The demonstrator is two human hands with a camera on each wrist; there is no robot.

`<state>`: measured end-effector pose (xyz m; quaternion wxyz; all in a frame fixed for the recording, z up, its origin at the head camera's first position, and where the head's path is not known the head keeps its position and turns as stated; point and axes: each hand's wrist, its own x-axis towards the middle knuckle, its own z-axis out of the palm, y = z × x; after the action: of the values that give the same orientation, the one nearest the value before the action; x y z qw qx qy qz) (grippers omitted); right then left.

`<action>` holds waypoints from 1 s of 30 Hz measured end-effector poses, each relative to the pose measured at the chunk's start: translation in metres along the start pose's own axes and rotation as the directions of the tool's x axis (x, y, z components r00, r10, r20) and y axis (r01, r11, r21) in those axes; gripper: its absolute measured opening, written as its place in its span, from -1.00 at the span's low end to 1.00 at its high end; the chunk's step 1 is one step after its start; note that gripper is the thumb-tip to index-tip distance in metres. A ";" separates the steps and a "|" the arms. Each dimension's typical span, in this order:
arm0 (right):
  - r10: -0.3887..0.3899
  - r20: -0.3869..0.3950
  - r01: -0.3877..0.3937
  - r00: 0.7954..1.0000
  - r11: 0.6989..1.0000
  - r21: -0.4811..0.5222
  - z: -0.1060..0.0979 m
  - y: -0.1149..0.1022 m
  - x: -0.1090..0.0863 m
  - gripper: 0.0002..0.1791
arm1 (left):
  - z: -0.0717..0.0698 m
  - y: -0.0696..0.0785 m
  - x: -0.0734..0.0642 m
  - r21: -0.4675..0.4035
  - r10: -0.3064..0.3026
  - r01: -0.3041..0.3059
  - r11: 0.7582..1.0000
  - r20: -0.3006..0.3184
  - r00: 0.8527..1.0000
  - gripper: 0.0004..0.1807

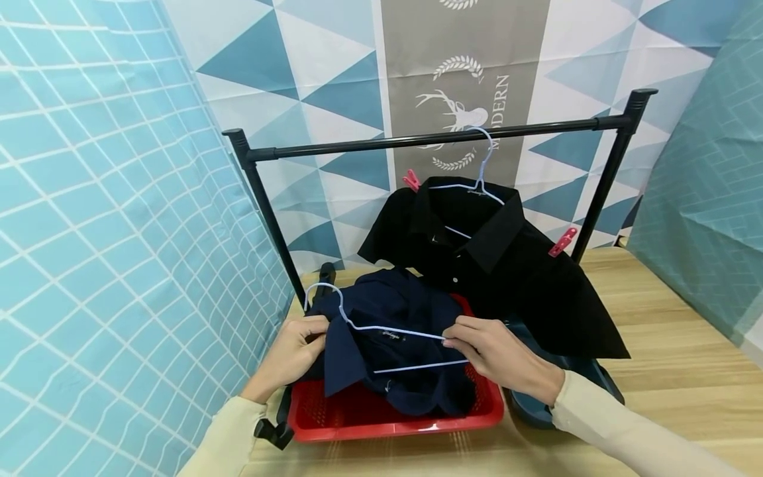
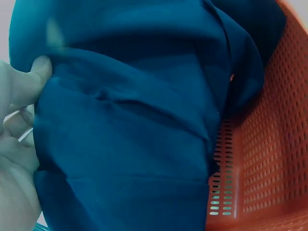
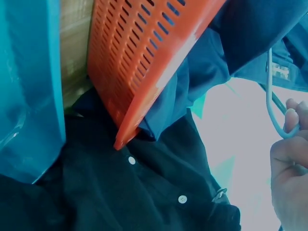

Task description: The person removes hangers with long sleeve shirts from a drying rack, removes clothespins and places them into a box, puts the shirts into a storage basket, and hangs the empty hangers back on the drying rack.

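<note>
A navy collared shirt (image 1: 411, 298) lies bunched over a red perforated basket (image 1: 393, 434), its collar raised. Partly inside the collar is a pale blue wire hanger (image 1: 341, 305). My right hand (image 1: 497, 351) pinches the hanger near its right end, also visible in the right wrist view. The left hand (image 1: 301, 348) grips the shirt by its left collar and shoulder side, thumb over the cloth. In the left wrist view the navy fabric (image 2: 130, 130) fills the middle, with that thumb at its edge. The hanger's left end is hidden by the shirt.
Behind the basket stands a black rack (image 1: 381, 142). A black shirt (image 1: 518, 285) hangs from it on another pale hanger, with pink clothespins (image 1: 562, 242) at its shoulders. Beneath that shirt is a dark blue basin (image 1: 530, 407). Wooden tabletop (image 1: 673, 344) extends to the right.
</note>
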<state>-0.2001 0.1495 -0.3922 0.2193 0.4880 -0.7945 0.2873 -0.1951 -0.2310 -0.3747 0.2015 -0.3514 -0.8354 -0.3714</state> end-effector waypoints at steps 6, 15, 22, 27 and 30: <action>-0.018 -0.064 0.018 0.998 1.000 -0.009 -0.010 0.005 -0.004 -0.70 | -0.005 -0.003 -0.003 -0.011 -0.043 0.044 0.999 0.026 0.999 -0.57; -0.014 -0.106 0.007 0.994 0.998 -0.068 -0.027 0.011 -0.017 -0.64 | -0.007 -0.007 -0.011 0.022 -0.095 0.095 0.995 0.012 0.995 -0.71; 0.008 -0.121 -0.018 0.993 0.996 -0.088 -0.040 0.017 -0.029 -0.60 | -0.010 -0.013 -0.022 0.022 -0.092 0.091 0.996 0.029 0.995 -0.70; 0.020 -0.143 -0.035 0.989 0.994 -0.105 -0.047 0.020 -0.037 -0.53 | -0.012 -0.015 -0.027 0.020 -0.108 0.108 0.994 0.047 0.993 -0.70; 0.028 -0.154 -0.046 0.988 0.993 -0.109 -0.049 0.021 -0.042 -0.52 | -0.012 -0.016 -0.028 0.019 -0.102 0.101 0.995 0.044 0.994 -0.70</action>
<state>-0.1981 0.2172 -0.3870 0.3008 0.4368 -0.7993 0.2827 -0.1870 -0.2597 -0.3911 0.1666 -0.3149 -0.8597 -0.3660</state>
